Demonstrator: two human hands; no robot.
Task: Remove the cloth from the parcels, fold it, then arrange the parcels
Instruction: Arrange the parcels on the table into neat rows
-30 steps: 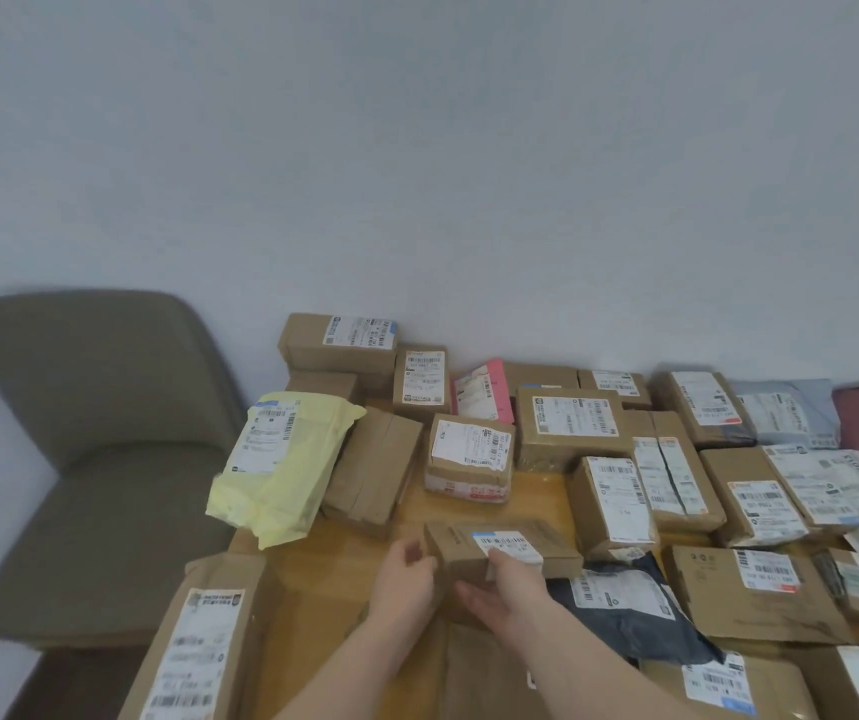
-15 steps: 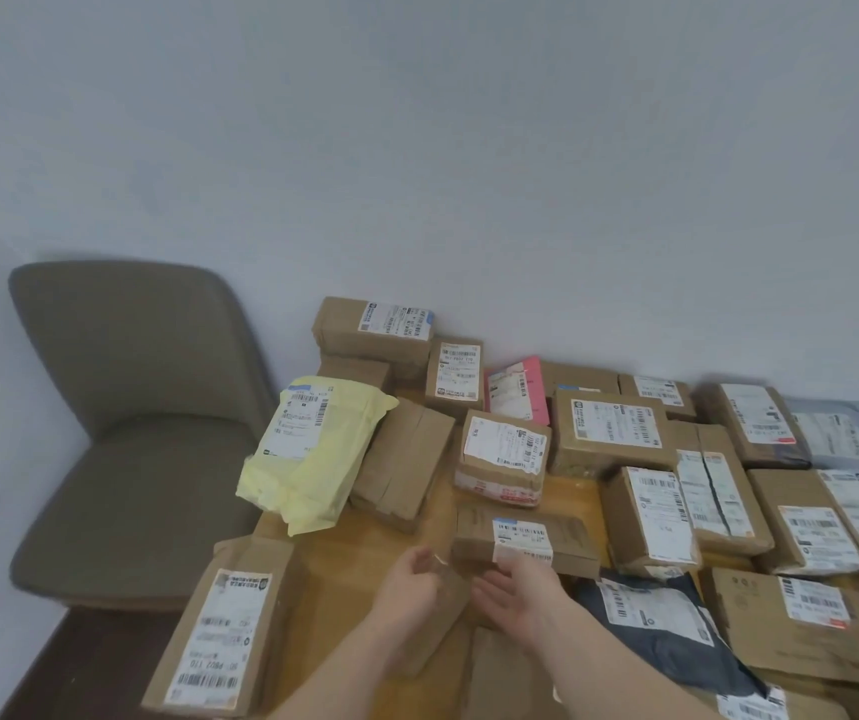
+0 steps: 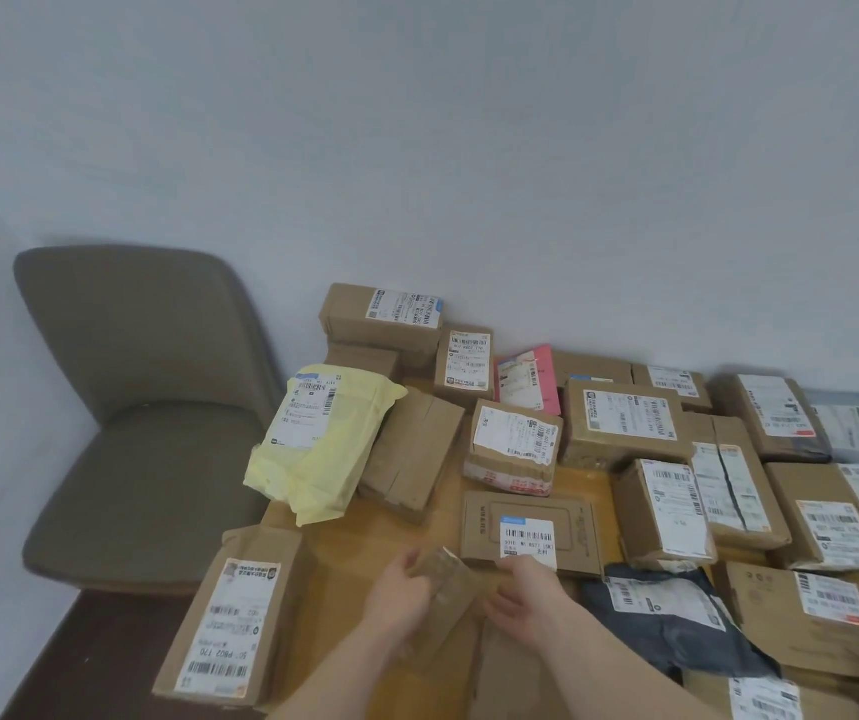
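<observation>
The head camera looks down on a light wooden counter [image 3: 359,553] crowded with parcels against a pale wall.

The left hand [image 3: 401,597] is low in the middle, its fingers curled round the left edge of a small flat brown cardboard parcel wrapped in clear tape [image 3: 445,584]. That parcel lies tilted, its far corner raised off the counter. The right hand [image 3: 523,597] is just to the right of it, palm turned inward and fingers loosely bent; whether its fingertips touch the small parcel cannot be told.

Just beyond the right hand lies a flat brown cardboard box with a white barcode label [image 3: 531,530], flat on the counter and near the fingertips. To the right of the right hand sits a dark grey plastic mailer bag [image 3: 676,623]. To the left of the left hand stands a tall brown paper parcel with a long white label [image 3: 232,615] at the counter's edge. Farther beyond the left hand a pale yellow plastic mailer bag [image 3: 313,444] leans on a plain brown cardboard box [image 3: 411,452].

Beyond both hands, more brown labelled boxes and a pink envelope [image 3: 526,376] line the wall. Well to the left of the left hand stands a grey-brown upholstered chair [image 3: 141,407].

No cloth lies over the parcels in this view.
</observation>
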